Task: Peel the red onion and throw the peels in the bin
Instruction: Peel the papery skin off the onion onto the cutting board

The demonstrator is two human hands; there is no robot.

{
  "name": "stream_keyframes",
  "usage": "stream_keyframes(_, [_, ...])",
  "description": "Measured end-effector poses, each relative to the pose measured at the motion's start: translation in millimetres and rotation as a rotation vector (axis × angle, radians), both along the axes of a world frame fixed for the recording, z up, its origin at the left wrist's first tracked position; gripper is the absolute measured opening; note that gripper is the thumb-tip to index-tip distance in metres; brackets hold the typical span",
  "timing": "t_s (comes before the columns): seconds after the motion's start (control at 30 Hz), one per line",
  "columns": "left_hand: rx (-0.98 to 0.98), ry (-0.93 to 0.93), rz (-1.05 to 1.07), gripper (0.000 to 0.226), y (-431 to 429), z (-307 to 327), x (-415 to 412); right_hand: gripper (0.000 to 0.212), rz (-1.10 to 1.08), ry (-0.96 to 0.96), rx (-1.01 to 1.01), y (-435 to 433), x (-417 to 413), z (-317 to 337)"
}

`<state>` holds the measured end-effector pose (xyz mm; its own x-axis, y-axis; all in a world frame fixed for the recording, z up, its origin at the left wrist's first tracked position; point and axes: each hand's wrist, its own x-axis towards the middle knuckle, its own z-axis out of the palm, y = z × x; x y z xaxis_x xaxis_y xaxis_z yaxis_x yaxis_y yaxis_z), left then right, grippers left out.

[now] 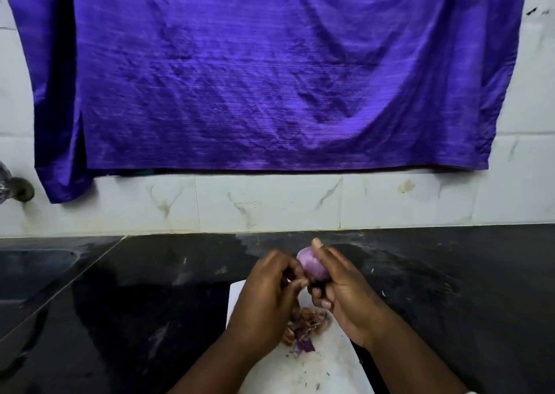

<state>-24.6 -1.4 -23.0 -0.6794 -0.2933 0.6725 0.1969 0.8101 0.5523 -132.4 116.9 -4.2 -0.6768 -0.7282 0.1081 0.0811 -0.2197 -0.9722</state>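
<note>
The single head-worn wide-angle camera looked forward and down from close above the black counter (150,303), facing the tiled wall (270,204) squarely. The purple cloth (255,72) filled the frame from 10 to 2 o'clock; both forearms entered near 6 o'clock. No second view existed.

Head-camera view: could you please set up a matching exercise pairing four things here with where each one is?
Things:
1. red onion
2. pile of onion peels
3. purple cloth
4. tap

Places:
A. hanging on the tiled wall
B. held above the counter in the right hand, the left hand picking at it
C. at the far left edge, on the wall
D. lying on the white cutting board

Pairs: 1-B, 2-D, 3-A, 4-C
</note>
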Motion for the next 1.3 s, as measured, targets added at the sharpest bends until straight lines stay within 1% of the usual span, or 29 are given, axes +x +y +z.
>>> stream_keyframes(0.1, [-0.141,-0.06,-0.061,0.015,8.3,-3.2,-1.0,0.063,-0.019,-0.064,-0.041,3.1,-5.8,2.3])
stream_keyframes(0.17, [-0.149,-0.058,-0.034,0.019,8.0,-3.2,-1.9,0.07,-0.036,-0.065,-0.033,5.2,-8.9,1.9])
stream_keyframes(0.3, [-0.057,-0.041,0.025,0.032,3.3,-6.3,-0.5,0.059,-0.034,-0.05,-0.019,1.8,-5.7,-2.0])
stream_keyframes(0.37, [-0.038,-0.024,0.038,0.026,4.4,-5.1,0.1,0.058,-0.014,-0.06,-0.012,-1.1,-3.4,-2.5])
stream_keyframes(0.43, [-0.044,0.042,0.069,0.018,3.3,-2.8,0.2,0.062,0.001,-0.077,0.006,-0.5,-2.8,-2.5])
stream_keyframes(0.5, [-0.043,0.095,0.065,0.02,1.8,-0.4,0.3,0.066,0.025,-0.089,0.026,1.2,-3.2,-2.7])
stream_keyframes(0.6, [-0.055,0.117,0.019,0.029,3.6,2.0,1.8,0.062,0.058,-0.098,0.052,4.1,-1.7,-0.3])
stream_keyframes(0.7, [-0.069,0.132,0.02,0.027,3.6,3.2,1.9,0.059,0.066,-0.082,0.078,5.7,-0.8,2.0])
stream_keyframes(0.8, [-0.087,0.135,0.021,0.021,2.9,4.4,2.4,0.06,0.059,-0.066,0.088,5.0,0.4,2.6])
stream_keyframes(0.9, [-0.11,0.15,0.015,0.019,2.7,5.2,2.2,0.065,0.037,-0.054,0.1,4.8,0.1,2.1])
stream_keyframes(1.0, [-0.135,0.145,-0.002,0.022,0.2,4.7,2.2,0.067,0.032,-0.042,0.11,6.5,0.4,3.2])
stream_keyframes(1.1, [-0.194,0.141,0.001,0.027,-0.7,4.3,2.6,0.062,0.024,-0.017,0.122,8.1,1.4,4.9])
stream_keyframes(1.2, [-0.215,0.118,0.012,0.028,-2.5,2.4,1.5,0.059,0.002,0.026,0.169,7.3,1.2,3.8])
stream_keyframes(1.3, [-0.227,0.06,-0.008,0.029,-5.4,-0.1,-0.5,0.063,-0.015,-0.011,0.149,7.0,-1.3,2.8])
